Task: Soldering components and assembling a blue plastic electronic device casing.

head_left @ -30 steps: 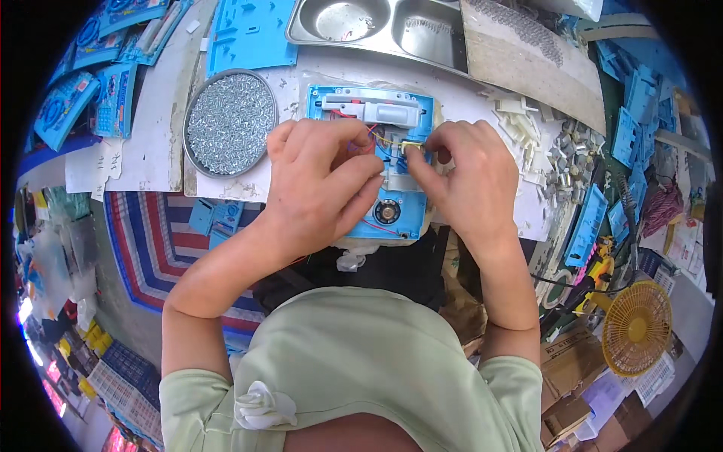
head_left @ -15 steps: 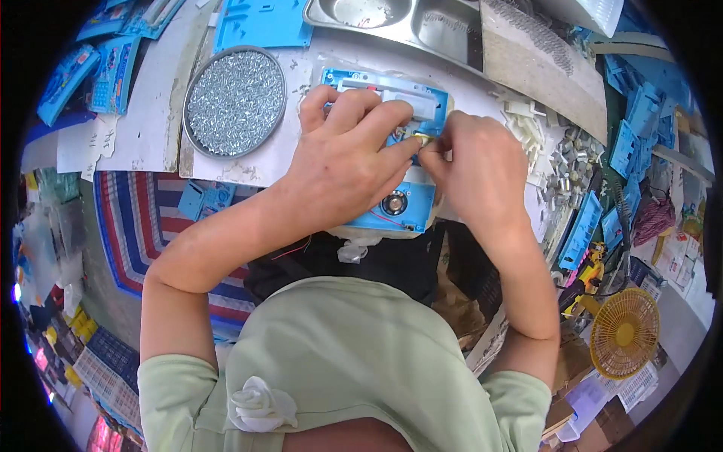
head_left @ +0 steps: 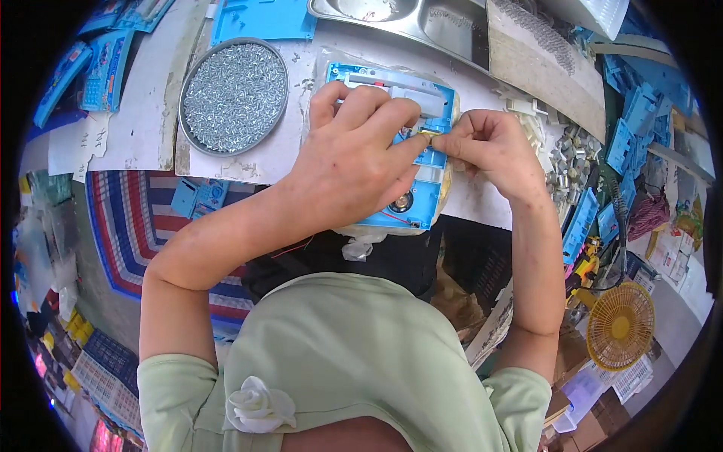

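Observation:
A blue plastic casing point(head_left: 446, 111) lies open on a cloudy plastic bag point(head_left: 446, 181) at the table's near edge. Inside it are a white-grey long part point(head_left: 422, 100), a round black speaker point(head_left: 402, 202) at the near end and thin red wires. My left hand point(head_left: 361, 154) rests over the casing, fingers curled, its fingertips pressing at a small yellow metallic piece point(head_left: 428, 134). From the right, my right hand point(head_left: 493, 151) pinches thumb and forefinger together at that piece's right end. What lies in the pinch is too small to make out, and my left hand covers the casing's middle.
A round tray point(head_left: 235, 98) full of small screws stands to the left. Metal trays point(head_left: 452, 34) and a board point(head_left: 546, 71) with springs lie at the far side. White plastic parts point(head_left: 529, 120) and metal cylinders point(head_left: 572, 162) are piled right, with a yellow fan point(head_left: 620, 326) below.
My right hand has shifted slightly right and turned, its fingers now spread outward behind the pinch. My left hand stays on the casing. The whole view has moved a little.

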A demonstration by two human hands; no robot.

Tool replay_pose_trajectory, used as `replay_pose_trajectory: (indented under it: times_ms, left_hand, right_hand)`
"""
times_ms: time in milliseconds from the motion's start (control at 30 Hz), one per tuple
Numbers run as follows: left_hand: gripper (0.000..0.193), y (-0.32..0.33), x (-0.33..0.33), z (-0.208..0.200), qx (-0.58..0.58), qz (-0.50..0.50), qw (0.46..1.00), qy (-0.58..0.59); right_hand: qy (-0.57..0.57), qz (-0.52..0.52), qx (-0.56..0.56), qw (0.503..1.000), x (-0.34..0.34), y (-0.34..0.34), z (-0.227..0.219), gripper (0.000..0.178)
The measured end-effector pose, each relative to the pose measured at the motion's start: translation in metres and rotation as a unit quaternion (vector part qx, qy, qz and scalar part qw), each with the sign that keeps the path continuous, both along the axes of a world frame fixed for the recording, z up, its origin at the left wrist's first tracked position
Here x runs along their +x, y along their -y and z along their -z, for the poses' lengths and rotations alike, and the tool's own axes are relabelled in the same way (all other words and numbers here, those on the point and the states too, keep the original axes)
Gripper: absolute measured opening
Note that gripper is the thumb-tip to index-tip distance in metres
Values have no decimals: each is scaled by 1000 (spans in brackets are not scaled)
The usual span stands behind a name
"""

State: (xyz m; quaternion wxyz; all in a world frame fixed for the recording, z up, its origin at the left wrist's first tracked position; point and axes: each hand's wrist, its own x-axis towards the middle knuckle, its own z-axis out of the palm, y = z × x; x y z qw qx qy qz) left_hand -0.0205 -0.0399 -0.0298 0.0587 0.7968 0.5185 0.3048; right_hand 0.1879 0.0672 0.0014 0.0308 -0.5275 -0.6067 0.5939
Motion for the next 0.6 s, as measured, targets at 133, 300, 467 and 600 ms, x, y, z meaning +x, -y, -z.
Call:
replay_pose_trajectory:
  times_ms: [133,300,467,600]
  left_hand:
    - [33,1,-7,-2,43,-14,996,77]
    - [29,3,-14,0,72,-45,988,128]
    - [32,1,-12,-1,46,-15,998,44]
    - [38,-2,-1,-10,-14,-31,998,-53]
  right_hand:
    - [-16,-4,91,996,0,11,-1,21]
    - [-8,-64,352,934,-10,30,12,21]
    - [-80,79,278,954,-9,42,38,19]
    - [-47,158,315,935,-22,55,33,23]
